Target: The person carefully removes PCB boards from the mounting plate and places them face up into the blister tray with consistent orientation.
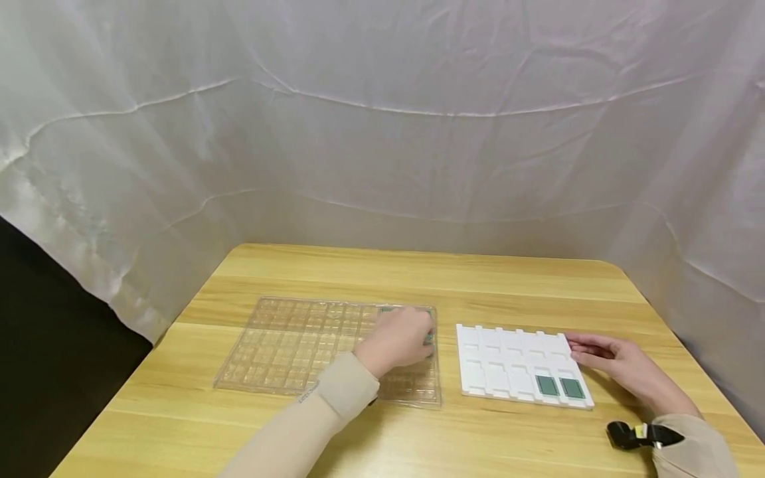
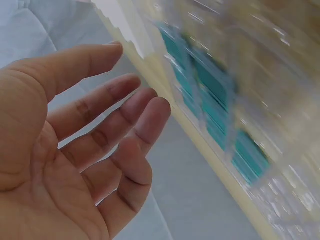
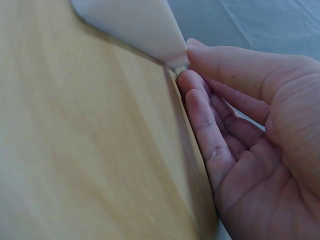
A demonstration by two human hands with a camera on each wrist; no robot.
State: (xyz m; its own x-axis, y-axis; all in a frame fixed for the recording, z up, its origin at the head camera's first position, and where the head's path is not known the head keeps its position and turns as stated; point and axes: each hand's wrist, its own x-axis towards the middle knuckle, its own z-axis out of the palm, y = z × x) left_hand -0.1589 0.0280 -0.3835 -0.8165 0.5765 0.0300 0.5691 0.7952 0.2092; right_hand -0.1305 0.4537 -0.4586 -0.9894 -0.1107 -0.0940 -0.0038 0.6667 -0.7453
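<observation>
A clear plastic compartment tray (image 1: 281, 345) lies on the left of the table, with several green square chips (image 2: 252, 155) in pockets at its right end. Over that end is my left hand (image 1: 397, 338), hiding part of the chips. In the left wrist view its fingers (image 2: 92, 140) curve loosely, thumb apart, with nothing between them. To the right lies a white slotted tray (image 1: 508, 342). Two green square chips (image 1: 572, 388) sit side by side in its near row at the right. My right hand (image 1: 621, 365) pinches this tray's right edge, thumb on top and fingertips at the side.
Both trays rest on a light wooden table (image 1: 406, 438), a strip of wood between them. A pale cloth curtain (image 1: 418, 166) hangs behind and along the sides. A black wrist device (image 1: 642, 435) is strapped at the right sleeve.
</observation>
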